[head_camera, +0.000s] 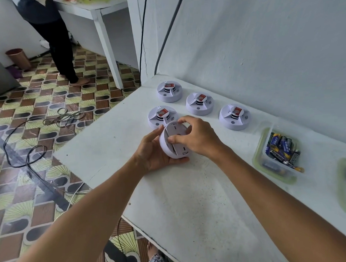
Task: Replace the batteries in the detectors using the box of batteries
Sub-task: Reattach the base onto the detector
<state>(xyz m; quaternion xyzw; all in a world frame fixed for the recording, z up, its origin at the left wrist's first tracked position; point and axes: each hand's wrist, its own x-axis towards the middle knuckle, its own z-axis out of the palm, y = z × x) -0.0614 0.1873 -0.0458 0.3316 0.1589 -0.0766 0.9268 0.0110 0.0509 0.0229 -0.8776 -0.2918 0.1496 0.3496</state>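
Round white plastic detector (173,141) tilted on edge above the white counter (191,199): left hand (155,151) cups it from below, right hand (196,137) fingers pinch its back. Clear plastic box of batteries (276,156) at right.

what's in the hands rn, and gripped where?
One detector, tilted on edge above the table. The left hand cups its rim from below and behind; the right hand grips the upturned back face, thumb and fingers on it.
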